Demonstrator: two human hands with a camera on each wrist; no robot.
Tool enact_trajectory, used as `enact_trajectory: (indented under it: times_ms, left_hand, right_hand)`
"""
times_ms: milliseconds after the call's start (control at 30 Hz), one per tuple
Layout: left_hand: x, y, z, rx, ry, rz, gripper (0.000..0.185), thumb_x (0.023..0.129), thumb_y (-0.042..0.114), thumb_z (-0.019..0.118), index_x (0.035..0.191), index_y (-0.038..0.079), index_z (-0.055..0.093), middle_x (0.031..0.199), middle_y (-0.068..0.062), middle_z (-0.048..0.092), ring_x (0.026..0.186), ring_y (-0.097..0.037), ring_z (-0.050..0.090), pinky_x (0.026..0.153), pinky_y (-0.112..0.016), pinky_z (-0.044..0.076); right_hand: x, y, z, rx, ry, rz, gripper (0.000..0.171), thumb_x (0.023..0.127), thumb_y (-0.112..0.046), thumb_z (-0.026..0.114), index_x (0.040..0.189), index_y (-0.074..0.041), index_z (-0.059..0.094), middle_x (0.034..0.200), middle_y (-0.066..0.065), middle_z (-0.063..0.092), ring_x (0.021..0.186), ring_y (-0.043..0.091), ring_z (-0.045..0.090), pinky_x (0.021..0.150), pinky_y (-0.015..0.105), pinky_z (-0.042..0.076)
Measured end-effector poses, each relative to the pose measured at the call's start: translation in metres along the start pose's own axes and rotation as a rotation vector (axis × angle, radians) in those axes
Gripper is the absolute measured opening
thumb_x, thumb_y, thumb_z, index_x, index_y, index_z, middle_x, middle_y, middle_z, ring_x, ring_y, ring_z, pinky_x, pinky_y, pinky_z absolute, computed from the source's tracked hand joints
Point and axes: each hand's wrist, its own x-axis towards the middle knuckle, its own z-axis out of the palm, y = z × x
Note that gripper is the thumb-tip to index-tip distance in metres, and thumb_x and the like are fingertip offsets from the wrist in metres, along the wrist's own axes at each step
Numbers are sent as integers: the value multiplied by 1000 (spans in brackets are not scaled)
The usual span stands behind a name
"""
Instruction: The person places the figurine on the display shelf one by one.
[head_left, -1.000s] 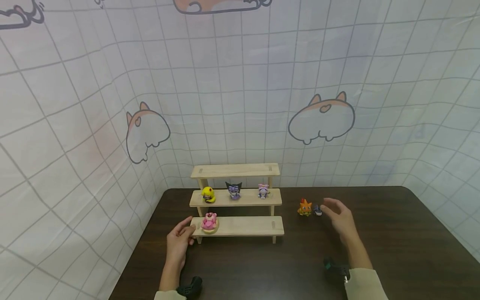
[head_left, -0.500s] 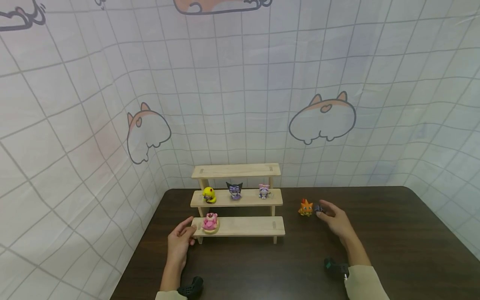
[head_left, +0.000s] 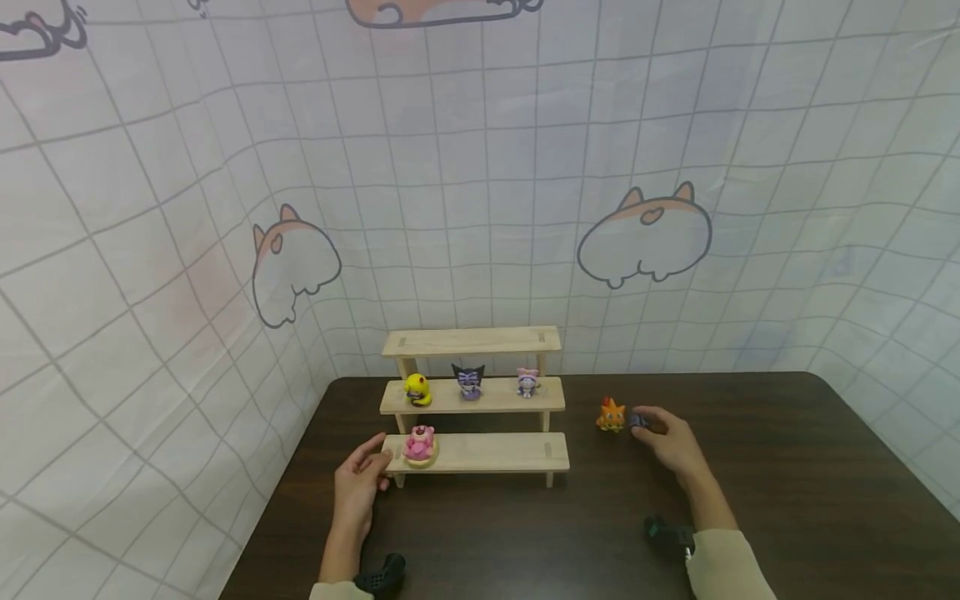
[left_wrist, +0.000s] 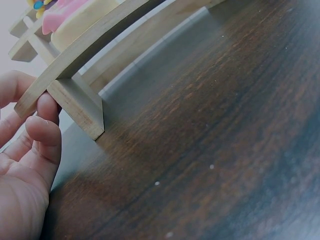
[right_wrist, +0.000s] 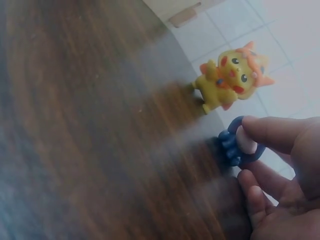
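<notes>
My left hand (head_left: 356,490) grips the left end of the lowest step of a three-step wooden display shelf (head_left: 491,452). In the left wrist view its fingers (left_wrist: 44,131) curl around the board's end beside the leg. On the right side of the table, my right hand (head_left: 675,443) pinches a small dark blue figurine (right_wrist: 231,149) between thumb and fingers, low by the tabletop. Just left of it stands an orange-and-yellow figurine (head_left: 611,415), shown yellow with an orange hood in the right wrist view. Part of the blue figurine is hidden by the fingers.
A pink bear figurine (head_left: 420,447) sits at the left of the lowest step. The middle step carries a yellow figurine (head_left: 417,390), a black-and-purple one (head_left: 469,382) and a pink-and-white one (head_left: 527,383). Gridded cloth (head_left: 480,208) hangs behind the dark table (head_left: 517,533).
My right hand has moved slightly left and its fingers have come together on the blue figurine. My left hand stays on the shelf.
</notes>
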Motion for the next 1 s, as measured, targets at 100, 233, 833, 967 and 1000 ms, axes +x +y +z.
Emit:
enact_trajectory:
  times_ms: [100, 233, 833, 967, 1000]
  left_hand:
    - [0, 0, 0, -1, 1, 5, 43, 99, 10, 66, 141, 5, 60, 79, 9, 69, 65, -7, 58, 57, -20, 47]
    - [0, -1, 1, -5, 2, 19, 44, 98, 10, 67, 141, 2, 59, 79, 8, 69, 64, -7, 58, 56, -20, 47]
    - [-1, 2, 1, 11, 2, -7, 42, 100, 11, 65, 142, 7, 60, 80, 11, 69, 65, -7, 58, 58, -20, 48]
    - [-2, 3, 1, 10, -1, -8, 43, 100, 11, 65, 142, 7, 60, 80, 10, 69, 65, -8, 58, 58, -20, 47]
    - [-2, 3, 0, 9, -1, -9, 43, 100, 11, 65, 142, 7, 60, 80, 10, 69, 65, -8, 58, 58, -20, 47]
  right_hand:
    - [-1, 1, 0, 6, 4, 1, 47, 101, -20, 65, 143, -4, 55, 150, 29, 48, 134, 46, 48, 101, 54, 48]
    - [-1, 2, -2, 36, 32, -6, 48, 101, -24, 66, 143, -5, 56, 150, 28, 49, 136, 47, 49, 106, 56, 47]
    - [-20, -54, -21, 157, 122, -160, 58, 97, -45, 69, 145, -15, 58, 143, 13, 58, 114, 1, 55, 93, 29, 50]
    - [-27, -75, -13, 193, 121, -208, 53, 96, -40, 71, 141, -13, 61, 136, 9, 64, 110, -5, 58, 87, 16, 50]
    - [-29, -80, -11, 201, 113, -221, 53, 96, -39, 71, 141, -13, 61, 134, 8, 64, 109, -5, 59, 87, 16, 51]
